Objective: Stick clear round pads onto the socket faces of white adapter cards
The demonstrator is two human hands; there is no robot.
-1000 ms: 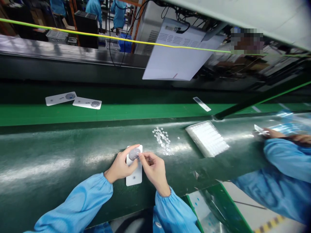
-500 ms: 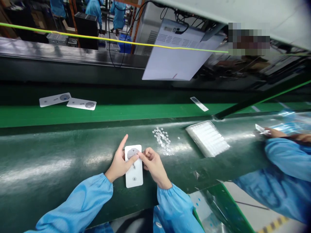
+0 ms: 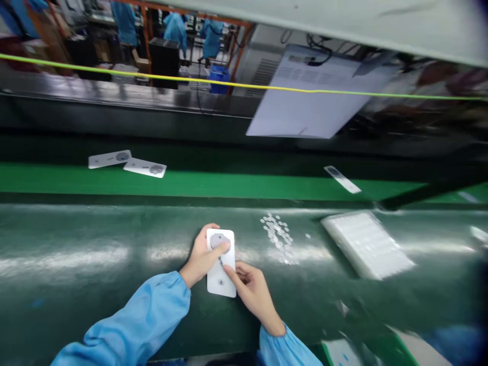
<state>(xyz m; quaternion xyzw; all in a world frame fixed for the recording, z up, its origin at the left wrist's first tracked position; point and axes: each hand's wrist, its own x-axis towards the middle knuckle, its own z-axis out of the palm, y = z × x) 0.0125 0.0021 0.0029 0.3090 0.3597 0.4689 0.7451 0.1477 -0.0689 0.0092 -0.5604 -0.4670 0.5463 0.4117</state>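
Observation:
A white rectangular panel (image 3: 223,278) with rounded corners, a grey oval near its top and small dark marks below, is held over the green work surface. My left hand (image 3: 204,255) wraps its left side, with the thumb lying across the grey oval and fingers behind. On the right edge, lower down, my right hand (image 3: 251,291) pinches the panel between thumb and curled fingers. The back of the panel and the fingertips behind it are hidden. To the right of my hands lies a loose pile of small clear round discs (image 3: 277,234).
A clear-wrapped pack of white pieces (image 3: 368,244) lies right of the discs. Beyond, similar white panels (image 3: 145,167) rest on a bright green belt (image 3: 229,184). A dark slanted post (image 3: 427,195) stands at right; a yellow-green cord (image 3: 247,87) stretches across above.
My right hand has moved from beside the grey oval down the panel's right edge. My left index finger, stretched out before, is now bent around the panel. The view has shifted left.

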